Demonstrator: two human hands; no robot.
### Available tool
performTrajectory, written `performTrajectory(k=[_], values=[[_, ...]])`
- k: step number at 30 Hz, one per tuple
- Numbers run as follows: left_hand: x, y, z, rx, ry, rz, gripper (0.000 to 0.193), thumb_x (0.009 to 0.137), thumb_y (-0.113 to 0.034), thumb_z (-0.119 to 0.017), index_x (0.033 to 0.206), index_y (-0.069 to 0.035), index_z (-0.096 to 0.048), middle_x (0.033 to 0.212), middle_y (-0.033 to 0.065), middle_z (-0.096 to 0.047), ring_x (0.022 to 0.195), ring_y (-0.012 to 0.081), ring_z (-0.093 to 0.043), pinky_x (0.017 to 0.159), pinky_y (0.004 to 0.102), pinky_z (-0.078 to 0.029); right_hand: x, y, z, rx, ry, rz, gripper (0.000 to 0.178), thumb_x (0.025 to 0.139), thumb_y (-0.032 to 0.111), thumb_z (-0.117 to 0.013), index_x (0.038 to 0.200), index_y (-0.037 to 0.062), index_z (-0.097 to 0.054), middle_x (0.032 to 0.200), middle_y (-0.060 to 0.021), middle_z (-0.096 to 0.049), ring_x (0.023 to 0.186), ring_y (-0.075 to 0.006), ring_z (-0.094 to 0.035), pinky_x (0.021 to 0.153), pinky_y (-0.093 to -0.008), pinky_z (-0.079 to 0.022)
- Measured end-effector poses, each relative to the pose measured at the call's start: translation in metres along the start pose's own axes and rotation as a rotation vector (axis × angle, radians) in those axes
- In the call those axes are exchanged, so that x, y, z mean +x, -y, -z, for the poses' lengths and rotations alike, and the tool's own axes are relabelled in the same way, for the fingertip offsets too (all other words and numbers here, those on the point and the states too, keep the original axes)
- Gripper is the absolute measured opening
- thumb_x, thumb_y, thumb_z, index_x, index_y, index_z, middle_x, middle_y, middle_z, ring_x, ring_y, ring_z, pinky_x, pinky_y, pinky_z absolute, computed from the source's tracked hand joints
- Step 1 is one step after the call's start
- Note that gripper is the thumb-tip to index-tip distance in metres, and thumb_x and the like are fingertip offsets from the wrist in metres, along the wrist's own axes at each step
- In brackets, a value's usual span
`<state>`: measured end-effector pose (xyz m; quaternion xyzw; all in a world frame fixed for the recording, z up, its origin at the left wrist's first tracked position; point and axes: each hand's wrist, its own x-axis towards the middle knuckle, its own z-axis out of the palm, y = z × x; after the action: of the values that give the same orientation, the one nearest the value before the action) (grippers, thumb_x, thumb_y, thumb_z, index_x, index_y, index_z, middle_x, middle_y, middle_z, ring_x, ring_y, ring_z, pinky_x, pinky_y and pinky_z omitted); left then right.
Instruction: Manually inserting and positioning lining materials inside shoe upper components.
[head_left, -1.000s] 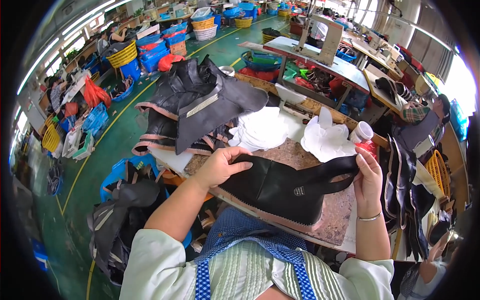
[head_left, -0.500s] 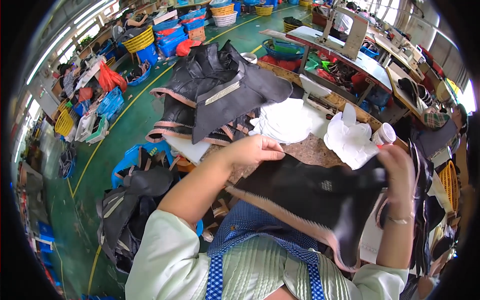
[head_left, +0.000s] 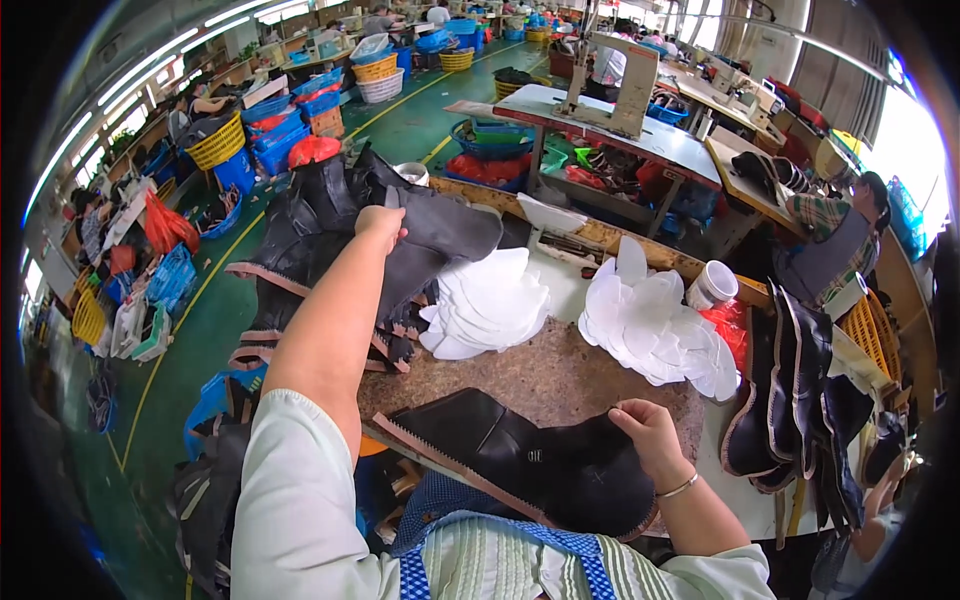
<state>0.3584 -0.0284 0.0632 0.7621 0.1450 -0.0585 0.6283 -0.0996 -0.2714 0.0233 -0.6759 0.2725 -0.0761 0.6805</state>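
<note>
Two hands now work apart: the left hand (head_left: 381,226) has let go of the black boot upper (head_left: 560,458) and grips the top dark piece (head_left: 455,232) of the far-left pile (head_left: 305,228), while the right hand (head_left: 636,420) pinches the upper's right edge. That leaves the upper lying along the near side of the counter (head_left: 560,365), steadied by one hand. At far right stands a white tub (head_left: 714,284), contents unclear; near left, dark offcuts (head_left: 215,490) heap over a blue basket (head_left: 206,408).
</note>
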Motion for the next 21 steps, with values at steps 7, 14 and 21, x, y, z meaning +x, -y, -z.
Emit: performTrajectory(k=[7,14,21], values=[[-0.091,-0.036,-0.011,0.270,0.001,-0.746,0.017,0.080,-0.018,-0.056,0.082,-0.004,-0.065,0.067,0.0183,-0.064,0.058,0.0344,-0.063,0.056,0.0457,-0.049,-0.028,-0.002,0.000,-0.309,-0.029,0.387,0.013,0.085,0.004,-0.070,0.094,-0.0007,-0.062,0.080,-0.0018,-0.064,0.072,-0.0067,-0.057,0.063,-0.0211,-0.046],[-0.286,-0.041,-0.017,0.199,0.832,-0.952,0.016,0.089,-0.011,-0.054,0.086,0.001,-0.065,0.068,0.0159,-0.065,0.054,0.0246,-0.069,0.050,0.0354,-0.051,-0.070,0.121,-0.037,-0.112,0.065,0.791,0.010,0.088,0.000,-0.062,0.098,0.0002,-0.061,0.086,-0.0011,-0.062,0.076,-0.0102,-0.055,0.073,-0.0217,-0.046],[-0.354,-0.018,0.044,0.191,1.393,-0.317,0.020,0.094,-0.009,-0.055,0.111,-0.001,-0.063,0.088,-0.0031,-0.063,0.080,0.0033,-0.055,0.070,0.0198,-0.046,-0.071,0.124,-0.032,0.208,0.199,0.896,0.010,0.087,-0.006,-0.062,0.095,-0.0018,-0.059,0.128,-0.0130,-0.054,0.095,-0.0096,-0.059,0.087,-0.0244,-0.047]])
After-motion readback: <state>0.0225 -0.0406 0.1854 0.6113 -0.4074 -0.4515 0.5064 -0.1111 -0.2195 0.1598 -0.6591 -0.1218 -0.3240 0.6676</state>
